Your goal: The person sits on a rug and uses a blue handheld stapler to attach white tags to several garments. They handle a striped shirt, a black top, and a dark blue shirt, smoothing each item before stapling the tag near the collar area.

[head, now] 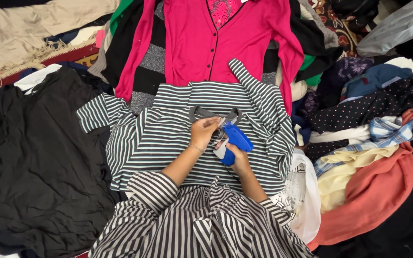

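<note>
The blue tagging gun (235, 141) is partly covered by the right hand (238, 160), its grip unseen; what the left hand (202, 132) pinches at the grey collar (201, 113) is too small to tell; the pink cardigan (201, 43) is cut off by the top edge; the black garment (34, 167) runs past the left edge.

A pink cardigan (201, 43) is laid flat at top centre, over a black and grey striped garment (144, 62). A black garment (29, 162) is spread at the left, with beige cloth (20, 28) above it beside a fringed rug (48, 52). At the right, clothes are heaped: a dotted dark top (364, 107), plaid fabric (397, 129), yellow cloth (345, 177) and orange cloth (374, 200). A white plastic bag (304, 196) is seen beside the heap, and a clear bag (397, 24) at top right.
</note>
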